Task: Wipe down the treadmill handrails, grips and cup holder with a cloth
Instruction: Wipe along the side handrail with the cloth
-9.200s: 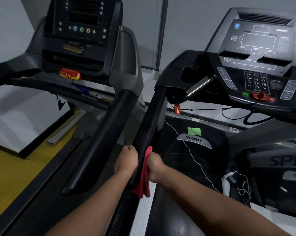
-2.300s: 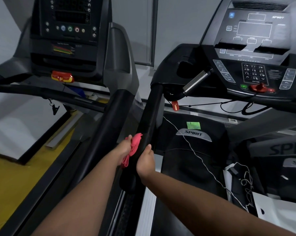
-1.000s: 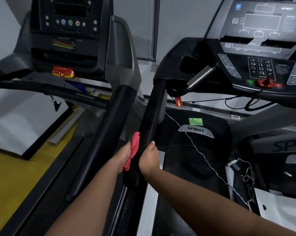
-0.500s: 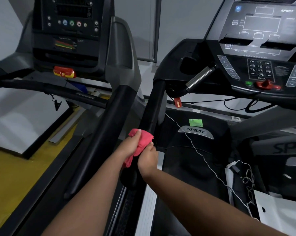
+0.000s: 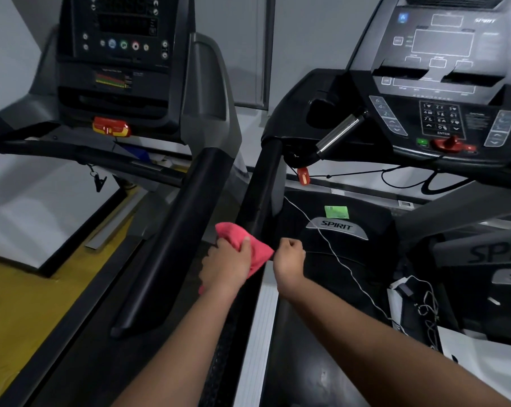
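The left hand grips the pink cloth over the black handrail's lower end, and the rail runs up and away toward the Spirit console, while the right hand curls at the cloth's corner, hold unclear.

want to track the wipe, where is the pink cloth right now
Head view, centre: the pink cloth lies over the black handrail of the Spirit treadmill, gripped by the left hand, its right corner at the right hand.

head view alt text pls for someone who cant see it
A person's left hand holds a pink cloth against the black handrail of a Spirit treadmill, while the right hand seems to pinch the cloth's corner. A second treadmill stands alongside to the left.
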